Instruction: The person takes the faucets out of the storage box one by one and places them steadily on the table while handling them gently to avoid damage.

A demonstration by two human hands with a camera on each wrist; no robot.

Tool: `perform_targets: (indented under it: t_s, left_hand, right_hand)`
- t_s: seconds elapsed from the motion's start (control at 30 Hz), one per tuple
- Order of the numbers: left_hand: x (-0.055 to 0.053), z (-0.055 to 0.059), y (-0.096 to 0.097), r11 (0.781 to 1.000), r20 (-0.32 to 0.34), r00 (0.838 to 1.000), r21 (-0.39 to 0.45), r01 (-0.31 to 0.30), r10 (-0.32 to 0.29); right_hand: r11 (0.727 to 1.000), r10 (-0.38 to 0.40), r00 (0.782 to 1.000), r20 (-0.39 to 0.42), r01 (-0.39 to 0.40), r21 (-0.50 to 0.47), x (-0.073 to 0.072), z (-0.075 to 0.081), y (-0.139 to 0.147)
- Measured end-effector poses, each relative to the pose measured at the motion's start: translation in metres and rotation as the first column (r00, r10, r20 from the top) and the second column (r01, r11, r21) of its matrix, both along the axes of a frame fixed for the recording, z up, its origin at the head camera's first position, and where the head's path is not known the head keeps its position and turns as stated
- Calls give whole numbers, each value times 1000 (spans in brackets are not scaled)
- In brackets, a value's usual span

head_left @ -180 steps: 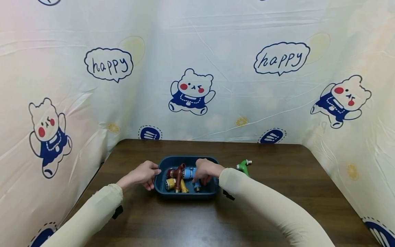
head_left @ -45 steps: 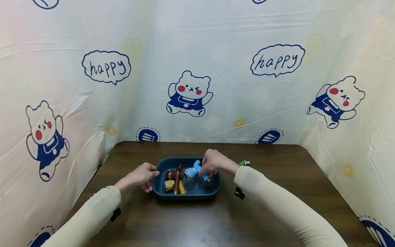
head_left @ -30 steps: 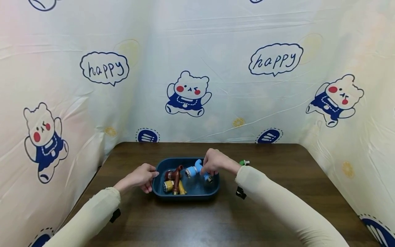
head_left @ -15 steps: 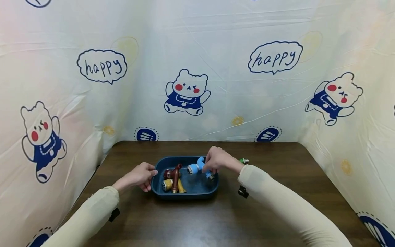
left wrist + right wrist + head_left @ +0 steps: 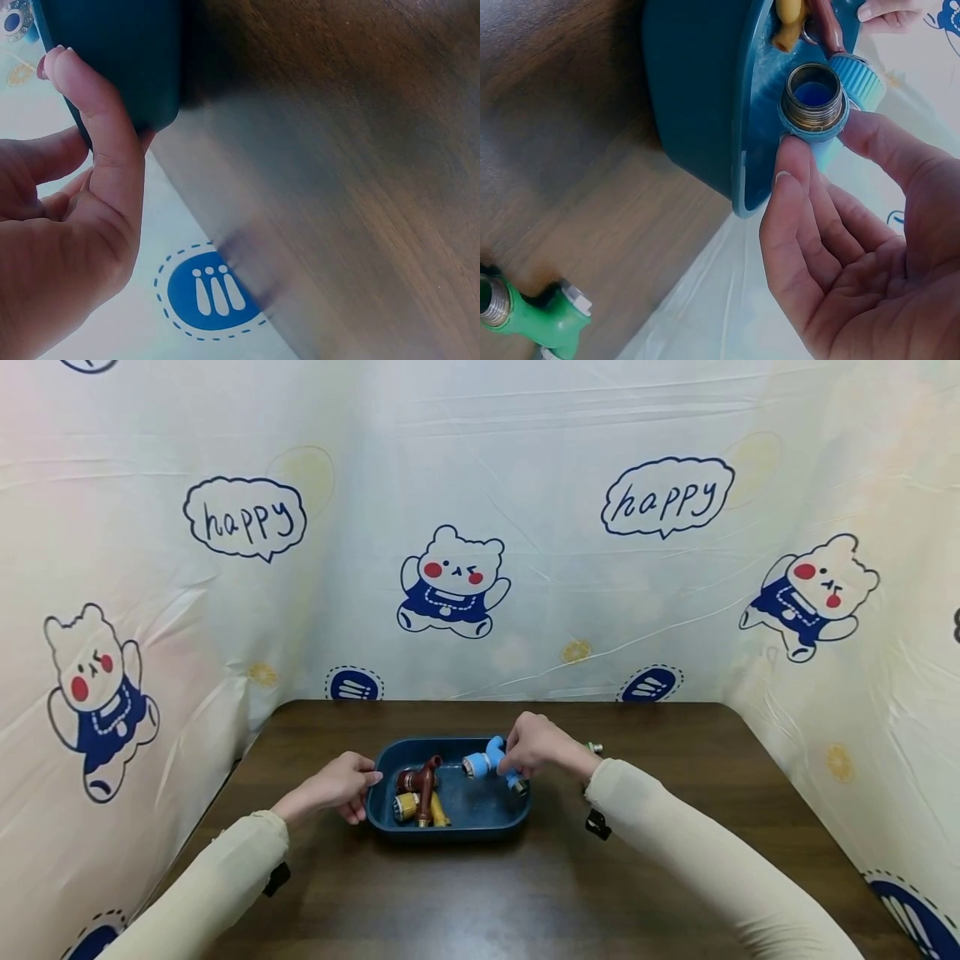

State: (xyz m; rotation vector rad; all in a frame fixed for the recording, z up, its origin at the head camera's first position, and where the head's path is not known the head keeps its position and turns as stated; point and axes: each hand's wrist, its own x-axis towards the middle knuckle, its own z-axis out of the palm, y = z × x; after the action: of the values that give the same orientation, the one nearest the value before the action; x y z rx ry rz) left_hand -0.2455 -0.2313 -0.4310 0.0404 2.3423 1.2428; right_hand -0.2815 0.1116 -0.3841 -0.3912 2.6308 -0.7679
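A dark blue plastic tub (image 5: 457,834) stands on the table. My left hand (image 5: 341,785) pinches its left rim, and in the left wrist view the fingers (image 5: 112,120) wrap the tub's end wall. Over the tub's right part, my right hand (image 5: 536,745) holds a light blue tap (image 5: 477,765) by its body, tilted, with its threaded metal end (image 5: 814,94) facing the right wrist camera. Inside on the left lie a brown tap (image 5: 426,787) and a yellow tap (image 5: 406,807), the brown one partly across the yellow.
A green tap (image 5: 544,322) lies on the table right of the tub; in the head view my right forearm hides most of it. The dark wooden table (image 5: 420,910) ends at a printed curtain (image 5: 465,460) behind and at both sides.
Six seconds ago my right hand was down in the tub at the blue tap; now the tap is raised and farther right. Lately it has drifted slightly up and right. My left hand stays at the rim.
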Motion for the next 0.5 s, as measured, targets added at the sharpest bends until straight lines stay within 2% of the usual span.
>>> perform_targets:
  t_s: [0.3,0.5]
  left_hand:
    - [0,4,0,1000,8,1000,2,12,-12]
    - [1,2,0,1000,13,1000,6,6,-6]
  right_hand:
    - [1000,-19,1000,-12,19,-10,1,-2,9]
    - [999,-38,999,-4,38,-19,1,-2,15]
